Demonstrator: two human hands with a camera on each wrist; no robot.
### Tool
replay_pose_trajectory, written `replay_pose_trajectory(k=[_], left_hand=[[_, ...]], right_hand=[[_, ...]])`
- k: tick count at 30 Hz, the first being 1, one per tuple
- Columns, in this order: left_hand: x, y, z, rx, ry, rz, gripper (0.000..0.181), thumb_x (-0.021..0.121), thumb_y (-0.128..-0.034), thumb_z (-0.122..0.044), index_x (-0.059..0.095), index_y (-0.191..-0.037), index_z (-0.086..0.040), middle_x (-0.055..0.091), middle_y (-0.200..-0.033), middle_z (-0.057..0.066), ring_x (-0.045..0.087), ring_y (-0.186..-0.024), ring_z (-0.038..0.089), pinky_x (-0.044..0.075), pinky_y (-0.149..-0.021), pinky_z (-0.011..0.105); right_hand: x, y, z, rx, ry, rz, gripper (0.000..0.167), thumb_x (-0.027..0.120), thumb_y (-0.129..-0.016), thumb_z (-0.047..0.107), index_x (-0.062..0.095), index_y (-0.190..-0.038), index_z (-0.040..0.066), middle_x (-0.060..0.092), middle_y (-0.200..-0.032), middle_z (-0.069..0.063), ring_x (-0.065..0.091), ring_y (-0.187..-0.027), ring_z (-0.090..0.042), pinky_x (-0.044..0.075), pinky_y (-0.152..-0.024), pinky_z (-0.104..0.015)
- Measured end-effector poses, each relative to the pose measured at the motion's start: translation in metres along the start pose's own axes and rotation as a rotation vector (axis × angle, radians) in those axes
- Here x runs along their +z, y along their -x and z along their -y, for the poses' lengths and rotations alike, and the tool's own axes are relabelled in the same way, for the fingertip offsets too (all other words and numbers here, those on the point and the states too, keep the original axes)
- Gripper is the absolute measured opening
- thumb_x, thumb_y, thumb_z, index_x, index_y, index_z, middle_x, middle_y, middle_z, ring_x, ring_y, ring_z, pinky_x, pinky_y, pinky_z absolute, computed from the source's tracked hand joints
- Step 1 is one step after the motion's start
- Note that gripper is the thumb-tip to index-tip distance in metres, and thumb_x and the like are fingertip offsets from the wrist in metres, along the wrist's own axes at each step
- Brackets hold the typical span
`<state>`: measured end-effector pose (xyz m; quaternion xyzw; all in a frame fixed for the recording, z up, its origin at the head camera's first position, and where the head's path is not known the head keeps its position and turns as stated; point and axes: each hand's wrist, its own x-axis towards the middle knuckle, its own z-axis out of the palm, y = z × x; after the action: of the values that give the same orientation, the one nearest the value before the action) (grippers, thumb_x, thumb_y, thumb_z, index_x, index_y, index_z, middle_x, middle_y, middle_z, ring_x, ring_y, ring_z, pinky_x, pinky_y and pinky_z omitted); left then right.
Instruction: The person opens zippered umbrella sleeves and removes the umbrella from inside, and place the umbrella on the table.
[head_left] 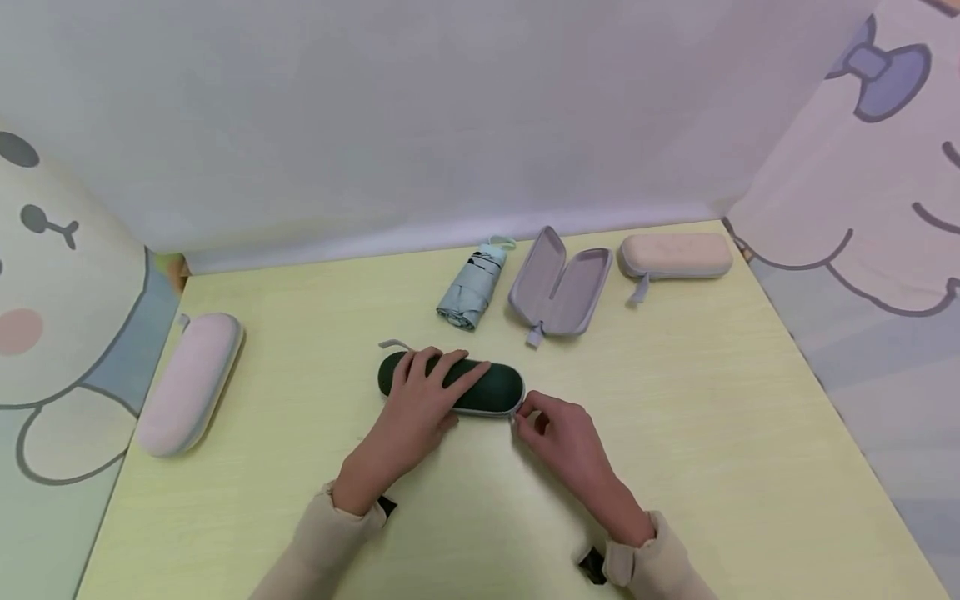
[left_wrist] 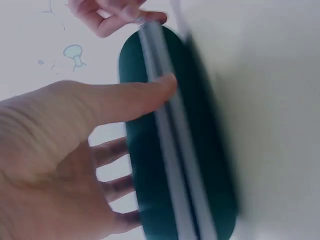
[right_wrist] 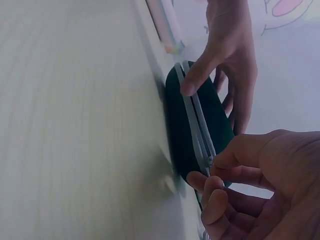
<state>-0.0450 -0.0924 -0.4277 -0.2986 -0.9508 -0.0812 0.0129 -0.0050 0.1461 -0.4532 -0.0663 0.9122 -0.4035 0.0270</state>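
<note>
A dark green zippered case lies on the table in front of me, its grey zipper running along the near side. My left hand grips it, with the fingers over the top and the thumb on the zipper band. At the case's right end, my right hand pinches the zipper pull between thumb and fingertips; the pull itself is mostly hidden. In the right wrist view, a narrow dark slit shows between the zipper's two grey edges. A grey strap sticks out at the left end.
Behind the green case lie a folded light-blue umbrella and an opened lilac-grey case. A closed beige-pink case sits at the back right. Another pale pink case lies along the left edge of the yellowish table.
</note>
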Motion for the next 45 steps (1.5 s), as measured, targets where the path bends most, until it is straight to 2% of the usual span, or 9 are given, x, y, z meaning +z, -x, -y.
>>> replay_pose_trajectory(k=[3, 12, 23, 31, 36, 39, 45], left_hand=[[0.007, 0.0, -0.002, 0.021, -0.031, -0.043, 0.086, 0.089, -0.0834, -0.021, 0.045, -0.156, -0.033, 0.052, -0.151, 0.005, 0.046, -0.133, 0.037, 0.034, -0.115, 0.065], [0.01, 0.0, -0.004, 0.024, -0.018, -0.114, 0.078, 0.087, -0.0841, -0.01, 0.053, -0.15, -0.036, 0.058, -0.142, 0.001, 0.049, -0.128, 0.034, 0.036, -0.113, 0.065], [0.013, 0.001, -0.005, 0.009, 0.013, -0.123, 0.08, 0.088, -0.0816, -0.006, 0.055, -0.149, -0.035, 0.059, -0.141, 0.002, 0.05, -0.129, 0.035, 0.035, -0.113, 0.067], [0.013, 0.001, -0.006, 0.01, 0.01, -0.137, 0.076, 0.085, -0.0847, -0.007, 0.055, -0.149, -0.034, 0.06, -0.14, 0.002, 0.051, -0.126, 0.034, 0.037, -0.111, 0.066], [0.012, 0.0, -0.009, 0.01, 0.01, -0.135, 0.077, 0.086, -0.0844, -0.009, 0.055, -0.15, -0.033, 0.06, -0.139, 0.004, 0.052, -0.124, 0.036, 0.04, -0.108, 0.066], [0.011, 0.0, -0.01, 0.003, 0.011, -0.133, 0.077, 0.087, -0.0841, -0.01, 0.055, -0.15, -0.032, 0.06, -0.139, 0.005, 0.052, -0.124, 0.037, 0.041, -0.107, 0.067], [0.01, 0.0, -0.011, -0.008, 0.011, -0.123, 0.077, 0.087, -0.0845, -0.011, 0.054, -0.151, -0.032, 0.06, -0.14, 0.005, 0.052, -0.124, 0.037, 0.041, -0.107, 0.067]], right_hand=[[0.001, 0.003, 0.001, -0.006, -0.005, 0.006, 0.015, 0.078, -0.091, 0.011, 0.07, -0.086, 0.023, 0.06, -0.068, 0.012, 0.05, -0.06, -0.002, 0.043, -0.06, -0.021], [0.001, 0.006, 0.002, -0.017, -0.008, -0.012, 0.015, 0.077, -0.091, 0.008, 0.07, -0.086, 0.021, 0.066, -0.073, 0.011, 0.053, -0.062, 0.0, 0.046, -0.063, -0.02], [0.002, 0.007, 0.0, -0.04, 0.012, -0.049, 0.015, 0.077, -0.091, 0.007, 0.071, -0.086, 0.02, 0.064, -0.072, 0.011, 0.052, -0.063, 0.0, 0.046, -0.063, -0.021], [0.008, 0.009, 0.0, -0.083, 0.084, -0.137, 0.022, 0.075, -0.088, 0.005, 0.066, -0.082, 0.023, 0.063, -0.075, 0.012, 0.048, -0.061, 0.0, 0.043, -0.059, -0.02], [0.011, 0.01, 0.0, -0.124, 0.127, -0.214, 0.02, 0.074, -0.087, 0.003, 0.063, -0.086, 0.02, 0.068, -0.087, 0.007, 0.057, -0.064, -0.006, 0.043, -0.058, -0.02], [0.012, 0.009, 0.0, -0.138, 0.136, -0.231, 0.018, 0.073, -0.088, 0.003, 0.064, -0.09, 0.018, 0.069, -0.093, 0.005, 0.06, -0.067, -0.01, 0.044, -0.058, -0.02], [0.012, 0.007, -0.001, -0.147, 0.158, -0.244, 0.014, 0.07, -0.089, 0.001, 0.069, -0.095, 0.013, 0.068, -0.086, 0.004, 0.054, -0.065, -0.007, 0.044, -0.058, -0.021]])
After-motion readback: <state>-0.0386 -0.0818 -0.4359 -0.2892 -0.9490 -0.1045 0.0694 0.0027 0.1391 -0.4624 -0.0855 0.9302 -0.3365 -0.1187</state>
